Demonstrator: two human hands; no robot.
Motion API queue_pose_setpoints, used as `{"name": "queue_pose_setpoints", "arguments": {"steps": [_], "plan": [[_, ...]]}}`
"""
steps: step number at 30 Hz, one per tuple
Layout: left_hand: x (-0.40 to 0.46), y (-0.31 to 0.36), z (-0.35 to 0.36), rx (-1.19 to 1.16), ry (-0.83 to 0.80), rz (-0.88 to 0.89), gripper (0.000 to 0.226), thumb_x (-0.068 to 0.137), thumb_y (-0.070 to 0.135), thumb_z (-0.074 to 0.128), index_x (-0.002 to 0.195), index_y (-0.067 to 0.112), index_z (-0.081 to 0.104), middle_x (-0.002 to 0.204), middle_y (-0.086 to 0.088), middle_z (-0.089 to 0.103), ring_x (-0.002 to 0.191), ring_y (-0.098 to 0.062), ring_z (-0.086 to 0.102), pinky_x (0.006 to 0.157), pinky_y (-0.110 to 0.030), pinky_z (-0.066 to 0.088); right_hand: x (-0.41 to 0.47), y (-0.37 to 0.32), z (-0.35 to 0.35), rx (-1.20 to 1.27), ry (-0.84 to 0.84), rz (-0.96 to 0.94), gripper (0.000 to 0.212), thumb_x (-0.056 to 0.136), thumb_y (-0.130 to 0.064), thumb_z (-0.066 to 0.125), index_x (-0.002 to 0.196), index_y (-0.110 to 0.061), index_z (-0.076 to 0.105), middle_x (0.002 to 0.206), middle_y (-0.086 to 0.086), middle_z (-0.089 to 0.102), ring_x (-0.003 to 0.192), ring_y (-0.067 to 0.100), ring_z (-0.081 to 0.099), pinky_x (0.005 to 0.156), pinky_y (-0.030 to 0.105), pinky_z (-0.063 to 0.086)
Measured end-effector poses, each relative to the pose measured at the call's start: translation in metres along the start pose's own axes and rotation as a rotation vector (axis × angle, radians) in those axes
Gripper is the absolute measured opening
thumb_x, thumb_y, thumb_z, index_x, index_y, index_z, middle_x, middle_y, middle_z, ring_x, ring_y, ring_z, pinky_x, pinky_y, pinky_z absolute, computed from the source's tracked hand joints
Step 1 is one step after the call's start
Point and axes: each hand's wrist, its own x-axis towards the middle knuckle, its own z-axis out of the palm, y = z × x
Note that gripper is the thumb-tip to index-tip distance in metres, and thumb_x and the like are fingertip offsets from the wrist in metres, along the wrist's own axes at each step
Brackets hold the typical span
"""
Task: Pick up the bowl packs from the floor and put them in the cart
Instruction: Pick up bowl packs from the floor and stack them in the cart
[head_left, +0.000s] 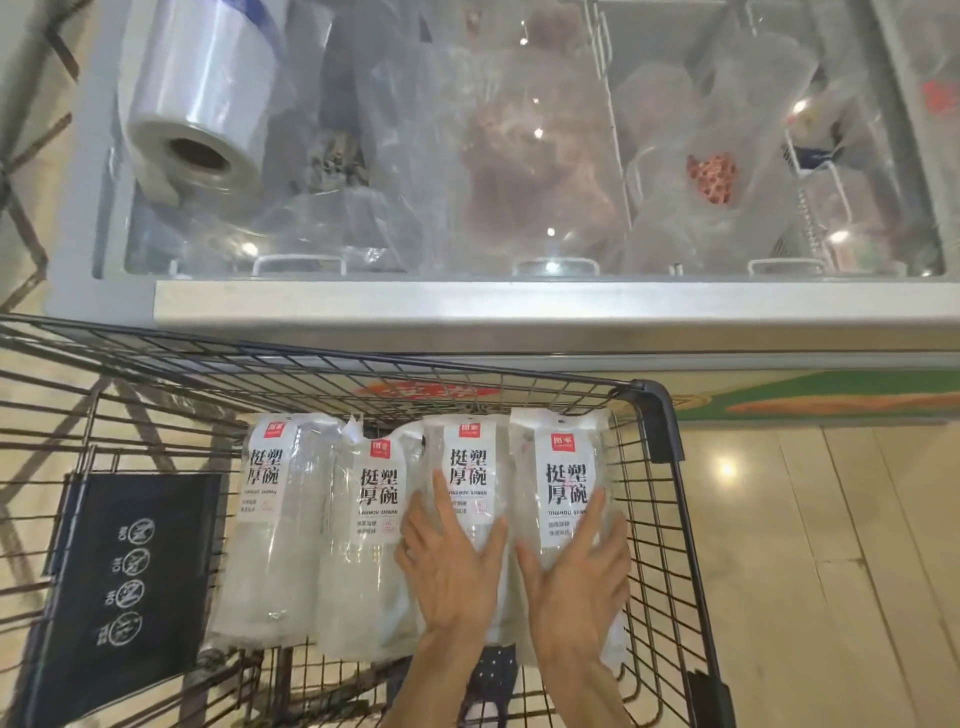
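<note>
Bowl packs (470, 525) are in the cart, four of them side by side, labels up, lying flat on the wire bottom. Both my hands are down on the two right-most ones. Left hand (451, 566) is spread flat, fingers wide, palm pressing the third pack from the left. Right hand (576, 571) is also open and flat, on the pack at the far right (563, 483), w/ its outer side near the cart's right wire wall. Neither hand is gripping anything, just resting on top, looks like I'm settling them into the row.

Progress: I'd say nearly done, maybe fully. No pack visible on the floor (810, 545) to the right of the cart, but the floor behind and under me is out of view, so can't rule out more.

Further out: the other two packs, one at the far left (270, 519) and one next to it (371, 540), lie untouched, just beside my left hand. Left of those, a dark flap w/ printed icons (124, 577). Cart (660, 415) front rim sits up against a glass-topped chest freezer (519, 306). On its lid at the far left, a roll of clear plastic bags (197, 98); frosted contents under the glass, too blurry to name.
</note>
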Motion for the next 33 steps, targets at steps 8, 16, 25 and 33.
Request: {"name": "queue_pose_setpoints", "arguments": {"steps": [8,16,25,33], "plan": [[0.003,-0.014,-0.003,0.073,0.011,0.11,0.093,0.094,0.074,0.028,0.164,0.02,-0.001,0.156,-0.023,0.036,0.136,-0.04,0.041,0.104,-0.054,0.046,0.013,-0.008,0.022,-0.147,-0.024,0.007,0.128,0.078,-0.068,0.068,0.159,-0.022,-0.02,0.161,0.025,0.014,0.139,0.043,0.031,0.109,0.06,0.037],[0.004,-0.011,-0.03,0.078,-0.007,0.166,0.086,0.095,0.072,0.027,0.163,0.019,0.016,0.159,-0.018,0.035,0.143,-0.035,0.037,0.113,-0.048,0.041,0.021,-0.014,-0.002,-0.185,-0.228,0.015,0.13,0.079,-0.077,0.059,0.15,-0.026,-0.037,0.166,0.018,-0.006,0.154,0.039,0.007,0.121,0.059,0.021],[-0.013,-0.003,-0.165,0.068,-0.061,0.411,0.063,0.104,0.055,0.035,0.16,0.031,0.022,0.162,-0.001,0.027,0.152,-0.022,0.017,0.126,-0.042,0.019,-0.004,-0.052,-0.124,-0.181,-0.285,-0.328,0.067,0.096,-0.059,0.054,0.152,-0.027,0.038,0.154,0.002,0.044,0.141,0.025,0.04,0.113,0.042,0.039],[-0.073,-0.004,-0.376,0.022,0.038,0.438,0.052,0.103,0.053,0.045,0.151,0.034,0.039,0.148,0.007,0.046,0.14,-0.017,0.038,0.115,-0.037,0.027,-0.103,-0.137,-0.294,-0.238,-0.223,-0.79,0.048,0.1,-0.051,0.054,0.143,-0.029,0.053,0.136,-0.003,0.063,0.125,0.021,0.056,0.1,0.039,0.049]]}}
